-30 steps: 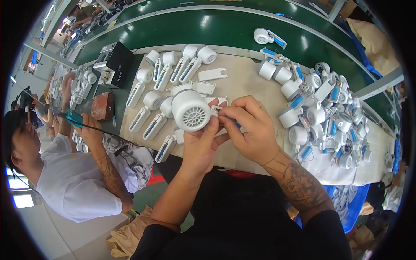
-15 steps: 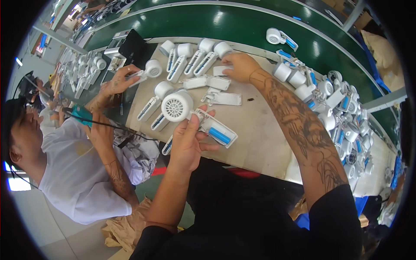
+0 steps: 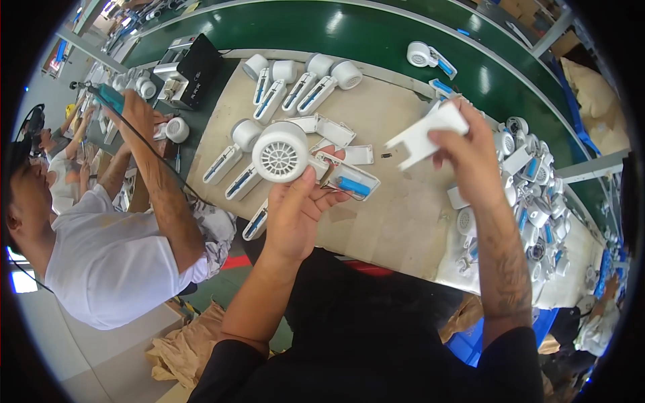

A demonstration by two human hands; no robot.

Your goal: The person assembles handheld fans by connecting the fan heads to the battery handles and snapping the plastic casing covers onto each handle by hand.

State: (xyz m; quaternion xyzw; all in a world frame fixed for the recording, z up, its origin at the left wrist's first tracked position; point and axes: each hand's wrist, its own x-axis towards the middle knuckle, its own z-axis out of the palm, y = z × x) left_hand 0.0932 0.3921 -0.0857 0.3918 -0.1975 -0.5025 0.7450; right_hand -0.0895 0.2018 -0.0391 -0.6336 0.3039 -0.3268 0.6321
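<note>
My left hand [image 3: 294, 216] grips a white handheld fan [image 3: 281, 153] by the neck, its round grille facing up. The fan's handle lies open, with a blue battery cell [image 3: 353, 187] and a thin wire showing inside. Raised off the table to the right, my right hand [image 3: 470, 151] pinches a white plastic handle cover [image 3: 423, 138] with a notched end. Between the hands, a small dark part [image 3: 386, 155] lies on the table. Loose white handle pieces [image 3: 334, 131] rest just beyond the held fan.
Several fans with open handles [image 3: 271, 101] stand along the table's far side; more lie left of my left hand. A heap of fans [image 3: 534, 195] covers the right side. Beyond runs a green belt [image 3: 336, 27]. At left, a co-worker [image 3: 121, 262] holds a teal power screwdriver [image 3: 107, 98].
My right hand has lifted the white handle cover from the far side of the table and brought it right and nearer. The held fan has shifted slightly right. The co-worker's screwdriver has risen.
</note>
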